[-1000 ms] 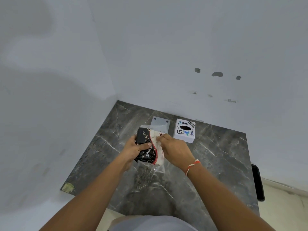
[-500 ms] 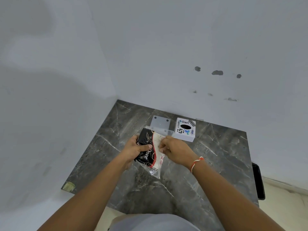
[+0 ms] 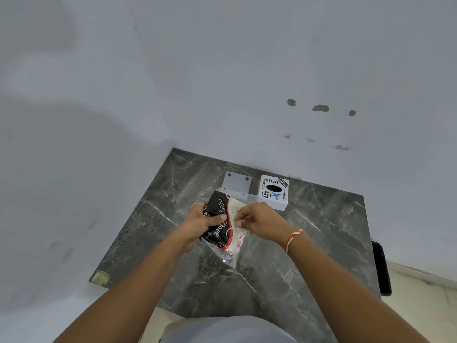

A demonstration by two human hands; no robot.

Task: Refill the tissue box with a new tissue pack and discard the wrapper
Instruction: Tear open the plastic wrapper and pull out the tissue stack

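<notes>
Since the earlier frame, both hands have shifted a little toward the far wall and the pack now sits closer to the box, with its clear tail hanging lower over the table. The left hand point(image 3: 201, 222) grasps the tissue pack point(image 3: 217, 225) from the left side, the thumb lying across the black printed face and the other fingers behind it. The right hand point(image 3: 259, 224) is closed in a pinch on the clear wrapper point(image 3: 238, 240) at the pale, right side of the pack, near its upper edge. The pack is held above the dark marble table point(image 3: 309, 243), tilted, and it does not touch the surface as far as one can see; the loose end of the wrapper points down toward the person. Just behind the hands stands the white tissue box point(image 3: 273, 193), with stickers and a dark oval slot on top. To the left of the box, just beside it, lies a grey plate point(image 3: 236, 183) with two small holes. A red and white thread point(image 3: 293, 238) goes around the right wrist. At the right edge of the table a black object point(image 3: 382, 268) is seen, too cut off to identify.
</notes>
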